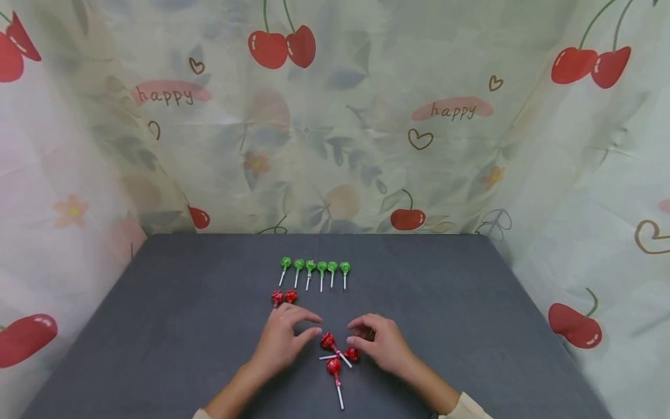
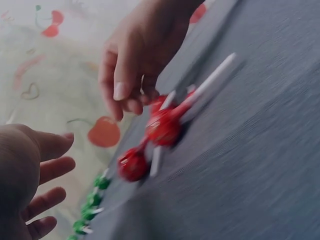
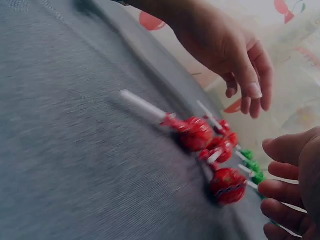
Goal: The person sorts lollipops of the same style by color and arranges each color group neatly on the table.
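Note:
Three red lollipops lie crossed close together between the hands: one at the top [image 1: 327, 340], one on the right [image 1: 352, 354], and one nearest the body [image 1: 334, 365] with its white stick toward the front. My left hand [image 1: 287, 338] hovers to their left, thumb and fingers apart and holding nothing. On the other side, my right hand [image 1: 382, 344] is just beside the right lollipop, its fingers loosely bent. In the right wrist view a gap shows between this hand [image 3: 290, 187] and the red lollipops [image 3: 228, 186]. Two more red lollipops [image 1: 291, 297] lie beyond my left hand, which hides their sticks.
Several green lollipops [image 1: 321, 266] form a row farther back, sticks toward me. Everything lies on a dark grey table [image 1: 445, 291]. A cherry-patterned curtain [image 1: 335, 116] hangs behind the table and along both sides.

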`<state>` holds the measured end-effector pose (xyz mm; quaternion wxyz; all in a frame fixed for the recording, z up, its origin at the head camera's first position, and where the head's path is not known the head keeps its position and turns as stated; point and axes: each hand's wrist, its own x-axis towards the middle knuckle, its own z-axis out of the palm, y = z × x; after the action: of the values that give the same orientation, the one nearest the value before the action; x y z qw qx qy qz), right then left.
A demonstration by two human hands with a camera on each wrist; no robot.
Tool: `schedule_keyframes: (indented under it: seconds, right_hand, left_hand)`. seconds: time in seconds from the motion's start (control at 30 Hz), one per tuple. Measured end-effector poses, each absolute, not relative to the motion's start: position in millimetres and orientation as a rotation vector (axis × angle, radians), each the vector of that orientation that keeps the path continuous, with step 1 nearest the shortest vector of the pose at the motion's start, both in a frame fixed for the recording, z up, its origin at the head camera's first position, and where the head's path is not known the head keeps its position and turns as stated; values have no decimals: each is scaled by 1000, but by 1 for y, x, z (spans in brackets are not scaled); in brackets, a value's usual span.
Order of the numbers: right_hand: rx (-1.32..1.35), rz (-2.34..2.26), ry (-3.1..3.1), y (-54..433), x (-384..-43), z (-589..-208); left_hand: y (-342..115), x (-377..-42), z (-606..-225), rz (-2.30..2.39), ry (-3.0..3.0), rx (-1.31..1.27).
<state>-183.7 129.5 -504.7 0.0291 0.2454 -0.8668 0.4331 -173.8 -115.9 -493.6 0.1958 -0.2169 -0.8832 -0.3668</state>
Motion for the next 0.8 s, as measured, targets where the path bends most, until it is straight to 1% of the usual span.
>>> schedule_keyframes:
  seconds: [0.33,0.8]
  right_hand:
    - [781,1193,-2726,144,-171,-520]
    - [771,1118,-2731,139,-169,-524]
  left_hand:
    - [-94,-166,-509,-904,-2515,-573]
    - [-93,-171,-516,-824,-2648,-596]
